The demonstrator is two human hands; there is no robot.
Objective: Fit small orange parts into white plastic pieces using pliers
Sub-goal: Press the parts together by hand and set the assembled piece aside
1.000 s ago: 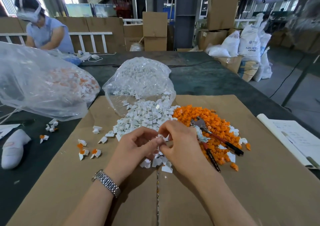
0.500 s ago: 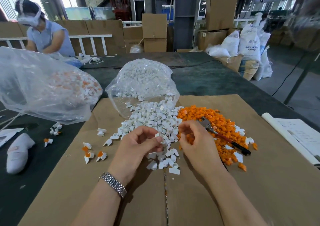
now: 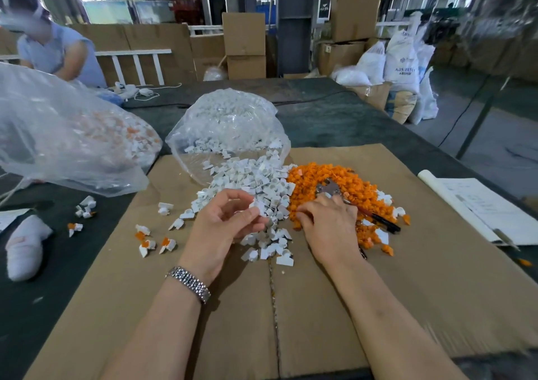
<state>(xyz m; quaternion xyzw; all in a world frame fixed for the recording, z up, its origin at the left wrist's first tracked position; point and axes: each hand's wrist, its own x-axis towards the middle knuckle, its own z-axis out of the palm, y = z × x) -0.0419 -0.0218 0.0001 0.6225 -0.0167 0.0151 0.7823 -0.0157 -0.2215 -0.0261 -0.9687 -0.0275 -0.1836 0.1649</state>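
A heap of white plastic pieces [image 3: 256, 181] spills from a clear bag [image 3: 230, 123] onto the cardboard sheet [image 3: 320, 307]. To its right lies a heap of small orange parts [image 3: 329, 175]. Pliers [image 3: 330, 189] with dark handles lie on the orange heap. My left hand [image 3: 224, 225] pinches one white piece [image 3: 256, 205] between thumb and fingertips, just above the white heap. My right hand [image 3: 329, 228] lies palm down at the orange heap's left edge, fingertips among the parts. Whether it holds one is hidden. Its knuckles are beside the pliers' head.
A few fitted white-and-orange pieces [image 3: 151, 242] lie left of my hands. A large clear bag [image 3: 72, 135] of such pieces fills the left. A white glove [image 3: 26, 245] lies at the table's left edge, papers [image 3: 489, 208] at the right. Another person [image 3: 58, 53] works at the back left.
My hands were together over the white heap. The right hand has moved right and down onto the orange heap, while the left keeps its white piece.
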